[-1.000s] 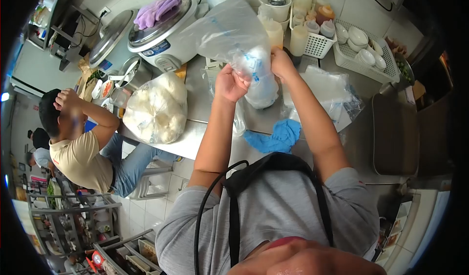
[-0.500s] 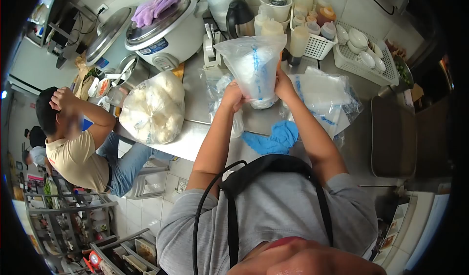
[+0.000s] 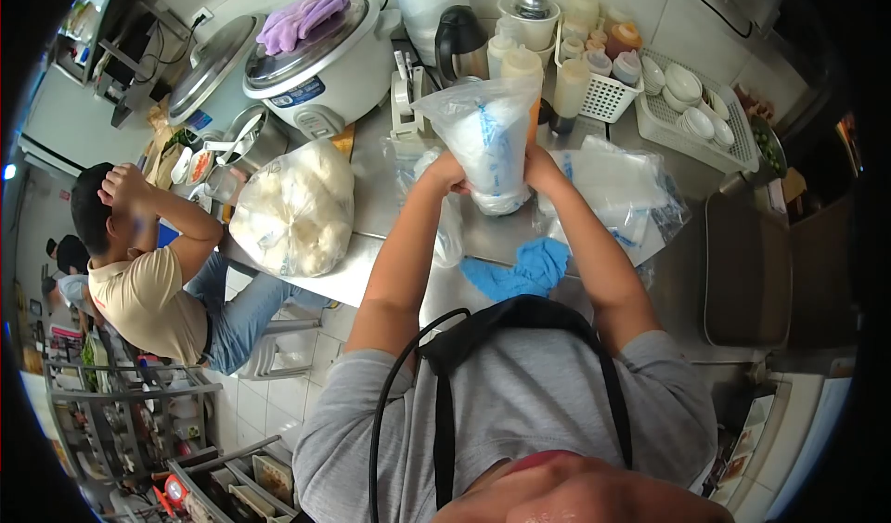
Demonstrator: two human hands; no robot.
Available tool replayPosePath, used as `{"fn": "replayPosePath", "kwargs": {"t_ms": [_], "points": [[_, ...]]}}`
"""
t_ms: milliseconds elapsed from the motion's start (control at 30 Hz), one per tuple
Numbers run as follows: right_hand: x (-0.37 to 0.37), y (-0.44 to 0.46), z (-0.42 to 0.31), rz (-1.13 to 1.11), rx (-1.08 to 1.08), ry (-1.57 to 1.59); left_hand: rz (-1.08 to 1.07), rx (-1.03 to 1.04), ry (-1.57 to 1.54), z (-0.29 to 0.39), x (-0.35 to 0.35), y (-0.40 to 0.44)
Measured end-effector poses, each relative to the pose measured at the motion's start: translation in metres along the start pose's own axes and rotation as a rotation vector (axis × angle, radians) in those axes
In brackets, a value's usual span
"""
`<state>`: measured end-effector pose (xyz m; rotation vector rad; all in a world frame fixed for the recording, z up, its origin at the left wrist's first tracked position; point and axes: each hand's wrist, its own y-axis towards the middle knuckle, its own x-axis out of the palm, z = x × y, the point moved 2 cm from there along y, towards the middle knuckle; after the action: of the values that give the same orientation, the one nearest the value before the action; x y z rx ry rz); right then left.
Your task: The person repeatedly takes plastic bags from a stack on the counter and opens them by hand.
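In front of me stands a clear plastic bag (image 3: 492, 142) with blue print, its mouth flared wide at the top and white, crumpled-looking contents inside. My left hand (image 3: 449, 174) is closed on the bag's lower left side. My right hand (image 3: 538, 167) grips the opposite side; most of its fingers are hidden behind the plastic. Loose clear bags (image 3: 436, 212) lie beside my left wrist. Flat plastic bags (image 3: 613, 189) with blue print are spread to the right of my right hand. A blue cloth (image 3: 520, 271) lies crumpled between my forearms.
A tied bag of white lumps (image 3: 295, 207) sits at left, before a rice cooker (image 3: 325, 77) topped by a purple cloth (image 3: 302, 20). Squeeze bottles (image 3: 570, 91), a white basket (image 3: 611, 96) and a bowl rack (image 3: 733, 138) line the back. Another person (image 3: 148, 272) sits at left.
Both hands have slid slightly lower around the bag, and its lower part now looks narrower and more gathered. The view has shifted a little. The seated person stays in the same pose.
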<state>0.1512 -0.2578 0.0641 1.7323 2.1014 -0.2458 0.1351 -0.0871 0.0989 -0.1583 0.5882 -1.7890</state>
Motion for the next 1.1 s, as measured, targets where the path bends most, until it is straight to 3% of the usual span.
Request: {"fn": "replayPosePath", "kwargs": {"t_ms": [233,367,533,633,733,867,967,1067,1100], "points": [[0.004,0.002,0.013,0.058,-0.034,-0.089,-0.003,0.175,0.115,0.001,-0.001,0.004],[-0.005,-0.004,0.007,-0.097,-0.11,-0.032,-0.045,0.368,0.191,-0.012,-0.001,0.01],[-0.018,-0.023,-0.03,-0.388,-0.153,-0.078,-0.112,0.387,0.166,-0.008,-0.001,-0.017],[-0.017,-0.021,-0.033,-0.416,-0.235,-0.124,-0.135,0.363,0.04,-0.028,-0.002,0.005],[-0.01,-0.02,-0.024,-0.374,-0.09,-0.013,-0.13,0.385,-0.127,-0.032,0.009,0.008],[-0.011,-0.023,-0.033,-0.353,-0.077,-0.084,-0.113,0.359,-0.17,-0.031,0.01,0.008],[-0.017,-0.032,-0.056,-0.371,-0.078,-0.109,-0.129,0.519,-0.11,-0.015,0.013,-0.003],[-0.02,-0.035,-0.068,-0.449,0.029,-0.174,-0.149,0.793,0.289,-0.017,0.007,0.009],[-0.018,-0.03,-0.059,-0.466,0.047,-0.217,-0.055,0.909,0.519,-0.013,0.008,0.01]]}}
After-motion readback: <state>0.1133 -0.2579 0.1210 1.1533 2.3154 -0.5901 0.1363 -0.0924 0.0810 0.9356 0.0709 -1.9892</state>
